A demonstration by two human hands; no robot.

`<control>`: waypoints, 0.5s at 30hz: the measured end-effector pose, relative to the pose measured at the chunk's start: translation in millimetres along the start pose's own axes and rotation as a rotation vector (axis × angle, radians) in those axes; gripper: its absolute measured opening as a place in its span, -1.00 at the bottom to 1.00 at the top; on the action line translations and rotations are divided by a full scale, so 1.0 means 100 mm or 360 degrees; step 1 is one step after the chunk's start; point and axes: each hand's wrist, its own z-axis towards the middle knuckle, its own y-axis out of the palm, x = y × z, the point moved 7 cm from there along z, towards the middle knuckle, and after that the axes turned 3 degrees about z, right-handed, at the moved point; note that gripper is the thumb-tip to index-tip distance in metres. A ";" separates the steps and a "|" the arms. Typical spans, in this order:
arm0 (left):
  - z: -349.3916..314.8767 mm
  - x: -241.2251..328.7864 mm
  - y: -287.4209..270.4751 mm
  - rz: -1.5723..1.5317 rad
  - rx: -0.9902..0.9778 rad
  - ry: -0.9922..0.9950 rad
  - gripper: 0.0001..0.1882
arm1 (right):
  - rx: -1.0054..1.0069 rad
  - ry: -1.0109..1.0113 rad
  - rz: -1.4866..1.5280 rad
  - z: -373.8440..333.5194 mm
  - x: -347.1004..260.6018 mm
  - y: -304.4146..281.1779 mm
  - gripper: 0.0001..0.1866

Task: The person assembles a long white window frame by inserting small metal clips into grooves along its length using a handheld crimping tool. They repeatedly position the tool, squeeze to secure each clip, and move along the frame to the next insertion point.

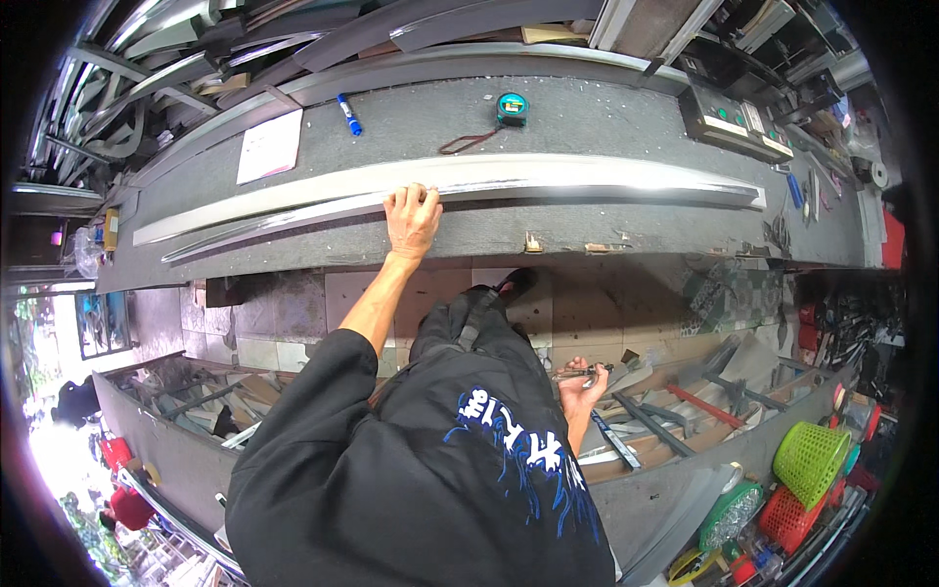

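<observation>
My left hand point(412, 221) reaches over the grey workbench point(391, 117), its fingers curled round the edge of a long shiny metal strip point(293, 217). Right behind it lies a long pale metal profile point(225, 208), parallel and almost touching; toward the right, glare blurs the line between them. Low beside my body, my right hand point(582, 388) is closed on a small dark slim tool point(587, 371), too small to name. A teal and black tape measure point(512, 109) with a dark wrist loop rests behind the strips. Left of it lie a blue marker point(349, 114) and a white paper sheet point(270, 147).
A grey control box with green buttons point(734, 123) stands at the bench's right. Metal offcuts point(147, 88) crowd the back left. Behind me, a long bin point(166, 470) holds scraps. Green point(812, 463) and red point(790, 519) plastic baskets sit at lower right. The bench's front edge is chipped.
</observation>
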 end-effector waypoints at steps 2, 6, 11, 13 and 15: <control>-0.07 0.00 0.03 -0.0036 0.0007 -0.0092 -0.54 | 0.0017 0.0021 0.0013 0.02 0.02 -0.05 -0.57; -0.18 0.05 0.04 0.0015 0.0123 -0.0266 -0.57 | 0.0051 0.0072 0.0016 0.03 0.05 -0.17 -0.56; -0.26 0.08 0.04 0.0012 0.0179 -0.0461 -0.56 | 0.0209 0.0076 -0.0084 0.04 0.08 -0.28 -0.57; -0.28 0.07 0.04 0.0002 0.0180 -0.0511 -0.51 | 0.0201 0.0071 -0.0123 0.04 0.09 -0.28 -0.57; -0.30 0.04 0.06 -0.0020 0.0147 -0.0586 -0.48 | 0.0282 0.0063 -0.0124 0.00 0.10 -0.33 -0.58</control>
